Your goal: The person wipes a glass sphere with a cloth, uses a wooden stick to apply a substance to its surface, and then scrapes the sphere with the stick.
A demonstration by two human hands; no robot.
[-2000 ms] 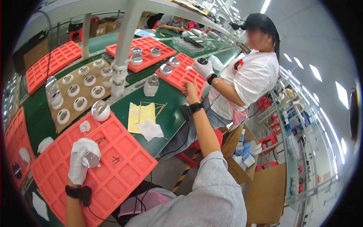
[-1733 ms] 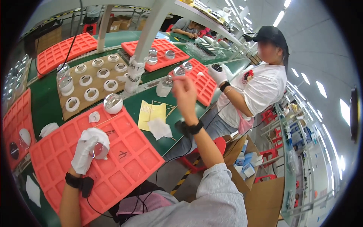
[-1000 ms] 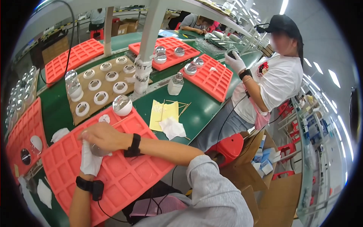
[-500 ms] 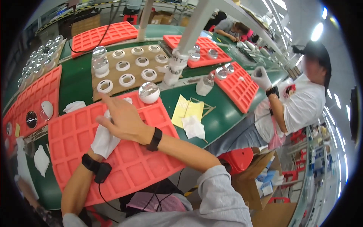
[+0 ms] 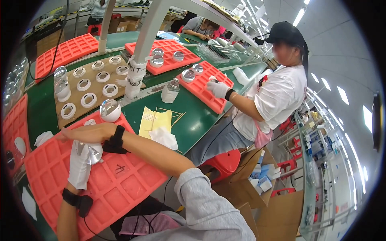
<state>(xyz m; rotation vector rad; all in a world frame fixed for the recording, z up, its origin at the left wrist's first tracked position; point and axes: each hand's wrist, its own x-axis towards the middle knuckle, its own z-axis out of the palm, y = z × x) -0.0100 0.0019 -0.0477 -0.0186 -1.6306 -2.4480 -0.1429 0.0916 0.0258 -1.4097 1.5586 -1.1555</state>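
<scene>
My left hand (image 5: 79, 165), in a white glove, is closed on a shiny silvered dome (image 5: 95, 153) above a red compartment tray (image 5: 130, 182). Just over it lies my bare right hand (image 5: 89, 133), fingers stretched to the left and seen nearly edge-on. The right hand covers the top of the dome and the left fingertips. Whether the right palm touches the dome cannot be made out. At the tray's far corner sits a half-mirrored globe (image 5: 110, 111) with a white lower part.
White rings (image 5: 89, 100) stand on a cardboard sheet beyond the tray. To the right are yellow paper (image 5: 156, 122), a white cloth (image 5: 164, 138) and a bottle (image 5: 170, 91). A post (image 5: 136, 76) rises from the bench. A gloved co-worker (image 5: 287, 84) reaches over another red tray (image 5: 209, 88).
The whole view has swung right. My right hand has gone from spread fingers to flat across the left, and the silvered dome now shows. The co-worker's raised gloved hand has come down to a tray.
</scene>
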